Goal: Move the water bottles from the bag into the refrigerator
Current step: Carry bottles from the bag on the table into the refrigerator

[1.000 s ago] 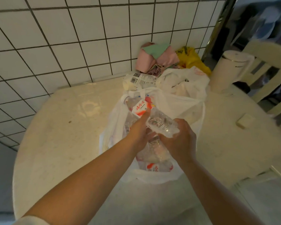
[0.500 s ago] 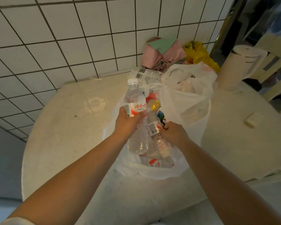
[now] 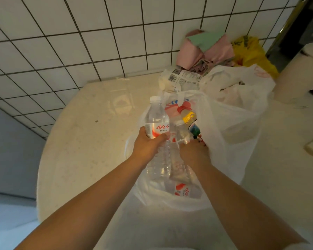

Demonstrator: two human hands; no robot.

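Note:
A white plastic bag [image 3: 229, 127] lies open on the round table [image 3: 90, 134]. My left hand [image 3: 148, 145] grips a clear water bottle [image 3: 158, 121] with a red and white label, upright, above the bag's left side. Beside it my right hand [image 3: 194, 151] holds a second clear bottle [image 3: 182, 134] by its middle, inside the bag's mouth. A yellow-capped bottle [image 3: 190, 120] stands just behind that one. Another labelled water bottle [image 3: 184, 191] lies at the bottom of the bag. No refrigerator is in view.
A tiled wall [image 3: 98, 42] backs the table. Behind the bag lie a crumpled label wrapper [image 3: 181, 78], pink and green cloths [image 3: 206, 47], a yellow bag [image 3: 251, 53] and a second white bag [image 3: 238, 82]. A pale kettle [image 3: 300, 73] stands at the right.
My left hand has lifted its labelled bottle upright out of the bag. My right hand has turned its bottle from lying across the bag to standing beside the other.

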